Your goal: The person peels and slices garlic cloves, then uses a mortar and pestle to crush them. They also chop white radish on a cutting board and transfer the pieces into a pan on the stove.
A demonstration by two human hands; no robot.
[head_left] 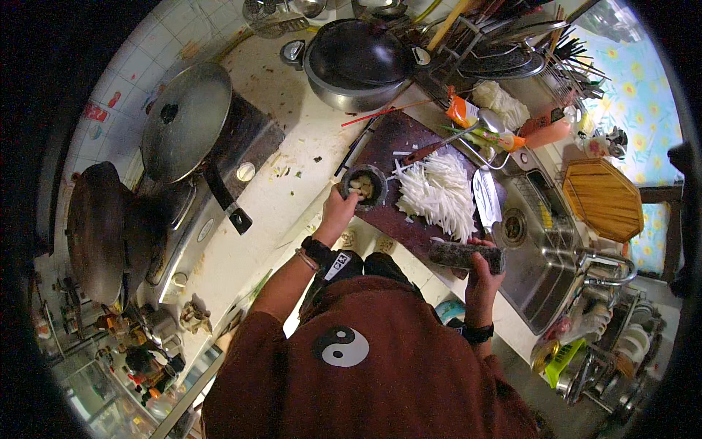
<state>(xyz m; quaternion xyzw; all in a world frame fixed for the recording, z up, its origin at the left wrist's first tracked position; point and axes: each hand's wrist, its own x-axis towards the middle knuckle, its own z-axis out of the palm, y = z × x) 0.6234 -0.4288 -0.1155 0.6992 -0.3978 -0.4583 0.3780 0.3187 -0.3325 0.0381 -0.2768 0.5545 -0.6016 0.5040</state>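
My left hand (pixel 341 211) holds the rim of a round stone mortar (pixel 378 189), which stands at the left corner of a dark cutting board (pixel 384 218). Pale garlic cloves (pixel 362 187) lie inside it. My right hand (pixel 483 274) grips a thick grey stone pestle (pixel 455 257), held sideways over the board's near right edge. Between the hands lies a heap of white shredded vegetable (pixel 436 195). A cleaver blade (pixel 485 197) rests to its right, and a spoon with a brown handle (pixel 425 153) lies across the board behind it.
A sink (pixel 540 274) with a faucet (pixel 614 280) is at the right. A lidded pot (pixel 356 93) stands behind the board. At the left, a lidded frying pan (pixel 189 120) is on the stove, its handle pointing towards me. Orange packets (pixel 462 111) lie behind the board.
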